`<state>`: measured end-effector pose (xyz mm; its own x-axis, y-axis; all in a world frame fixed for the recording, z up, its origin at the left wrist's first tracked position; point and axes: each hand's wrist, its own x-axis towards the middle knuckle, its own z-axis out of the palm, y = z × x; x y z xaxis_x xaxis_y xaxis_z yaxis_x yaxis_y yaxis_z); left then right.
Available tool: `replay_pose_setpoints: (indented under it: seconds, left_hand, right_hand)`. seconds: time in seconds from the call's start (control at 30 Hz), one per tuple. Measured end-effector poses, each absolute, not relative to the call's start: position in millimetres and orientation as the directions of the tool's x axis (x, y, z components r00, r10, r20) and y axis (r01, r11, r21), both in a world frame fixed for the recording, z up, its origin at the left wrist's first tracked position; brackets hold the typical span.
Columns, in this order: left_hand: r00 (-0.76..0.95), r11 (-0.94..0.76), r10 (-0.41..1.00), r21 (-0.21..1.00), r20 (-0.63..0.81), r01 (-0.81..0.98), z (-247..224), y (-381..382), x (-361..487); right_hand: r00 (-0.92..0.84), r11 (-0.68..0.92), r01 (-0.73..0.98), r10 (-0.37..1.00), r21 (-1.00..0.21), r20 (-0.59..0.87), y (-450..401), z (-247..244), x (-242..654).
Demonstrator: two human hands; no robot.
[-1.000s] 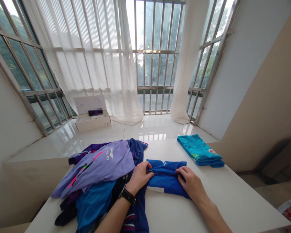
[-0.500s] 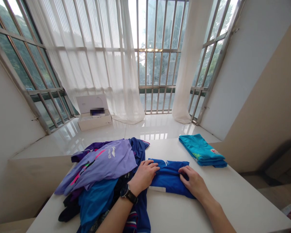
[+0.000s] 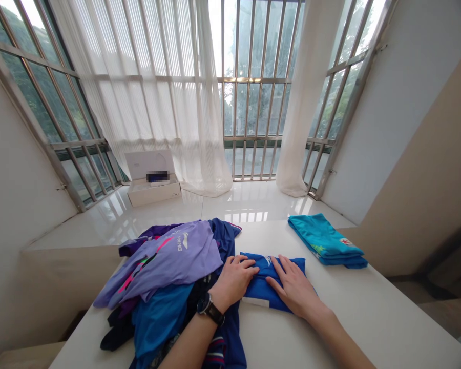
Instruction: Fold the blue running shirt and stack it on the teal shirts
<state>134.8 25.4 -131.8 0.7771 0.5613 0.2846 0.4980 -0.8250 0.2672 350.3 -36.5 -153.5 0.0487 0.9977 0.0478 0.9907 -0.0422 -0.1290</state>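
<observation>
- Tall barred windows (image 3: 253,66), hung with sheer white curtains (image 3: 146,92), fill the background; below them lies a glossy white tiled floor (image 3: 230,205).
- Far left: an open white box (image 3: 152,192) stands on the tiles by the curtain, its contents partly blurred.
- Left of the table: a loose heap of clothes (image 3: 169,292), topped by a lilac sports shirt (image 3: 169,261) with navy and teal garments beneath.
- Centre: the left hand (image 3: 234,282), wearing a black wristwatch (image 3: 210,309), lies open and palm down, its fingers (image 3: 246,261) resting on the folded blue garment (image 3: 258,289) with no pinch visible.
- Centre, on the white table (image 3: 372,328): the folded blue garment lies flat between both hands, just beside the heap.
- Centre right: the right hand (image 3: 294,289) is also open, with fingers spread and pressed flat on the garment.
- Handling (judged): the thin sports fabric appears light, soft and probably slippery, so the fold may slump if lifted by one corner. Flat palms or a hold along both folded edges appear safest.
- Right: a folded teal garment (image 3: 325,241) lies on the table, well apart from the right hand.
</observation>
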Motion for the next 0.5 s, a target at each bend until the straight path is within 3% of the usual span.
replay_pose_setpoints:
  seconds: [0.17,0.37,0.5]
  left_hand:
    - [0.770,-0.811,0.578,0.299,0.272,0.503,-128.9,25.7,132.9]
    - [0.605,-0.667,0.743,0.379,0.285,0.641,-123.4,22.9,132.1]
    - [0.575,-0.626,0.779,0.361,0.251,0.691,-123.2,20.3,132.8]
  right_hand:
    - [0.203,-0.196,0.972,0.978,-0.127,0.046,-47.6,-167.6,368.6]
    - [0.214,-0.208,0.967,0.977,-0.149,0.019,-49.1,-166.0,369.0]
    - [0.215,-0.208,0.965,0.976,-0.162,0.029,-48.6,-168.6,370.1]
